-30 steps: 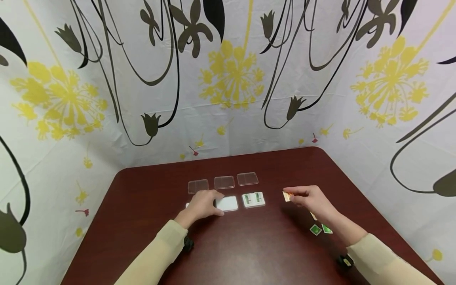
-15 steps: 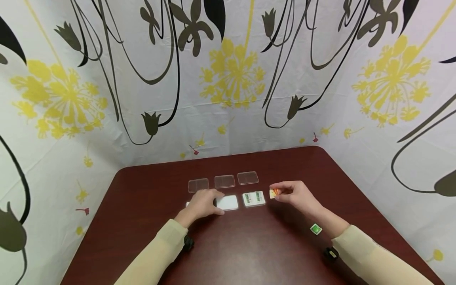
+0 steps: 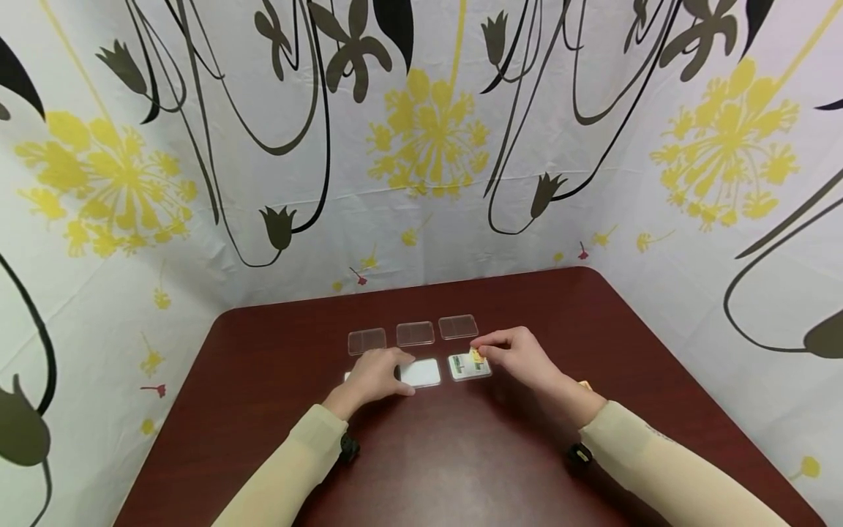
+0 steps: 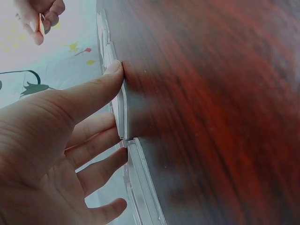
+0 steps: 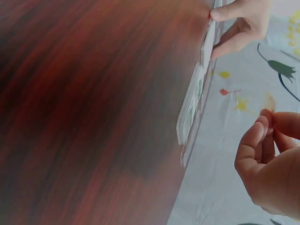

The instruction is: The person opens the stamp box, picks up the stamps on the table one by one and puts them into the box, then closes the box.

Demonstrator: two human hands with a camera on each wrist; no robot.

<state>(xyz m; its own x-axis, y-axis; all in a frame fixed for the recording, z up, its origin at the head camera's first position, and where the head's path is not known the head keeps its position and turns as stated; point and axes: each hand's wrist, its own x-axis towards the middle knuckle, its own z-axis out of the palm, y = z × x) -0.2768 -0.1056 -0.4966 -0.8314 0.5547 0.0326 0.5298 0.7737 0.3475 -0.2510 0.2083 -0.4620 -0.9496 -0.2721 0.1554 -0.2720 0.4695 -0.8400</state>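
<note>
My right hand [image 3: 523, 359] pinches a small yellow-orange and white square card [image 3: 477, 356] between thumb and fingers. That card hangs over the right flat clear case [image 3: 468, 367], whose white inside bears two green-printed pieces. In the right wrist view the card [image 5: 269, 101] stands up from the fingertips, above the case's level. My left hand [image 3: 375, 379] holds the middle white flat case [image 3: 420, 372] by its edges, thumb on the near side and fingers on the far side. A third case [image 4: 143, 187] lies mostly under the left hand in the head view.
Three clear, shallow lids [image 3: 366, 341] lie in a row behind the cases on the dark red-brown table [image 3: 421, 454]. An orange piece [image 3: 585, 385] shows past the right forearm, which hides part of the table. A patterned cloth [image 3: 421, 241] surrounds the table's back and sides.
My right hand has carried the card leftward, from right of the cases to over the right one. The forearm now covers the green pieces. My left hand has stayed put.
</note>
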